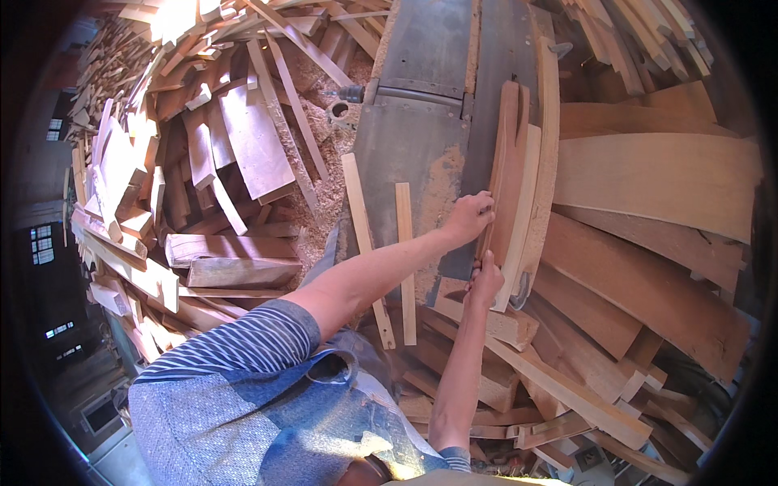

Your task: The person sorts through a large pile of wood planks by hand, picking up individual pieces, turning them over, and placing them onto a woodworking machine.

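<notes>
A long reddish-brown wooden strip (507,182) lies lengthwise along the right side of a grey metal machine bed (381,174). Its far end looks split or doubled, with a dark gap between two narrow parts. My left hand (470,219) has its fingers curled on the strip's left edge, around mid-length. Closer to me, my right hand (486,283) is closed around the strip's near end; its fingertips are partly hidden. Directly right of the strip runs a pale wooden strip (521,217), and beyond that a longer pale board (548,154).
Two pale sticks (405,263) rest at the bed's near left, overhanging its edge. A dark slot (421,96) crosses the bed farther off. Sawdust (444,174) coats part of the metal. Offcuts (255,142) heap up at left; wide brown boards (640,267) are stacked at right.
</notes>
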Demonstrator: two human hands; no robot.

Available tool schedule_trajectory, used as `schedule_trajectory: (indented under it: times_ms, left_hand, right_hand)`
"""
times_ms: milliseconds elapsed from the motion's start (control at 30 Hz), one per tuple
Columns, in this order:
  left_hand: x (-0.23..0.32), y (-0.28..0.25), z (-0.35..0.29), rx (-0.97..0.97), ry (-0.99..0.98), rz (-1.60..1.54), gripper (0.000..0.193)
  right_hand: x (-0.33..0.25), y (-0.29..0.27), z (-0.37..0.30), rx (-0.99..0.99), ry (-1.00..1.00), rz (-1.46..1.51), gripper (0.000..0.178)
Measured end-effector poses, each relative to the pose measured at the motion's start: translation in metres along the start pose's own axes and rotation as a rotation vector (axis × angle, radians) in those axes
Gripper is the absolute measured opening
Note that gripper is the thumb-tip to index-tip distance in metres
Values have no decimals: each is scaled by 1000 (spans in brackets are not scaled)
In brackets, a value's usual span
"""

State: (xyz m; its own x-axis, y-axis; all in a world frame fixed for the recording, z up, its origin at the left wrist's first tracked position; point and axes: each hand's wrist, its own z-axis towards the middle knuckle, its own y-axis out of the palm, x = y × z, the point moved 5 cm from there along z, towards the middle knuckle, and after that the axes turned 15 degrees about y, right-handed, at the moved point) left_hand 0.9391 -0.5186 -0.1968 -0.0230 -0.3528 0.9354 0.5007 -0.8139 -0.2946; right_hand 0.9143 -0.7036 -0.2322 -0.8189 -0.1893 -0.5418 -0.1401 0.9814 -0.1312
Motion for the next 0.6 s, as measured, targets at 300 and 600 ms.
schedule_trajectory:
  times_ms: [300,600]
  left_hand:
    - [1,-5,8,-3,-32,51,25]
    - [27,-2,-42,-267,126,68,24]
  right_hand:
    - [-13,14,-6,47,-7,27,43]
    - [-24,19,4,59,-49,2,48]
